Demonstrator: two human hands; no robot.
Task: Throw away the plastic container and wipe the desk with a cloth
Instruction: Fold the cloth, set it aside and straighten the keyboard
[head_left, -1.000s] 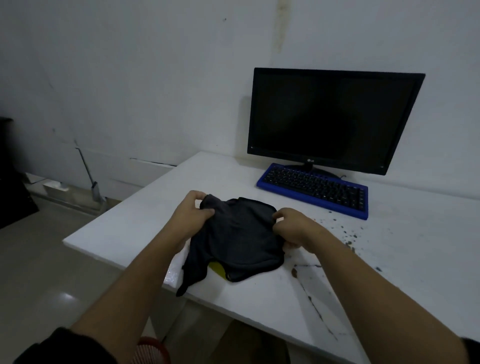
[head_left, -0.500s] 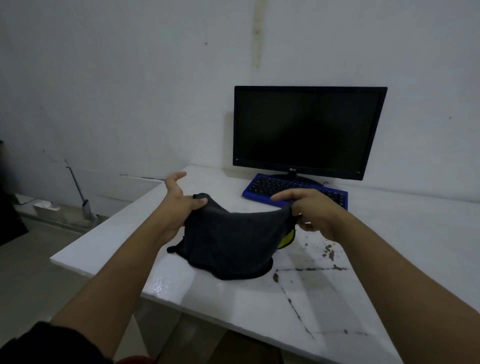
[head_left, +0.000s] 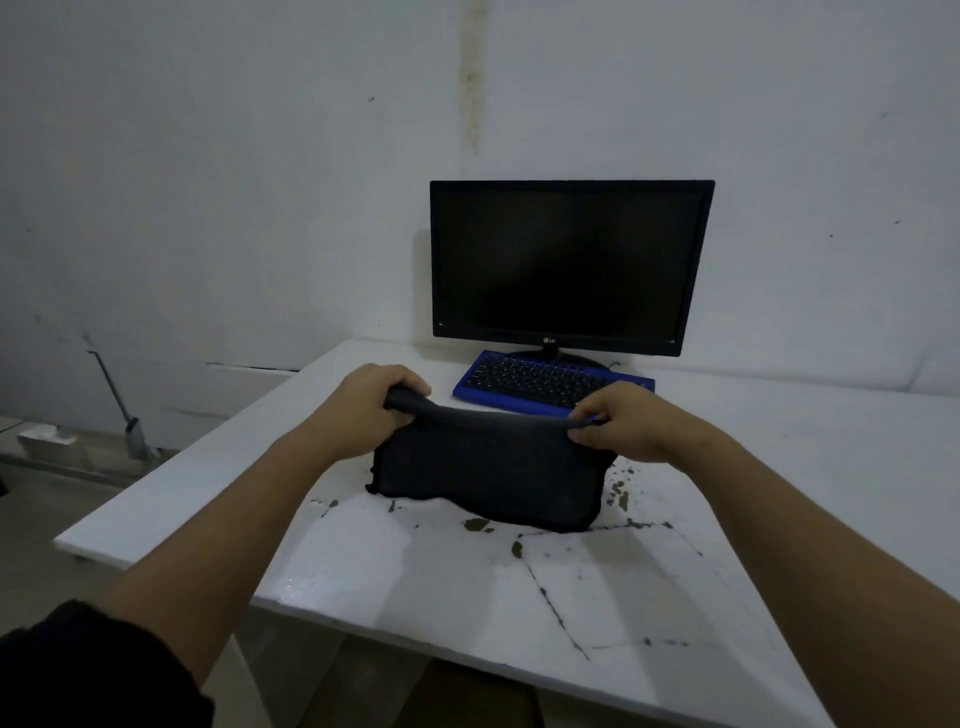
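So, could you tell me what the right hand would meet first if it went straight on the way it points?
Probably the blue keyboard, just beyond the right hand gripping the cloth, though its height above the desk is unclear.

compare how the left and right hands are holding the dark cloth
The left hand wraps its fingers over a bunched corner of the cloth; the right hand pinches a thinner edge. The left hand sits slightly higher over bare desk; the right hand overlaps the near edge of the blue keyboard in view. Both hold the cloth's top edge stretched between them, its lower part on the desk.
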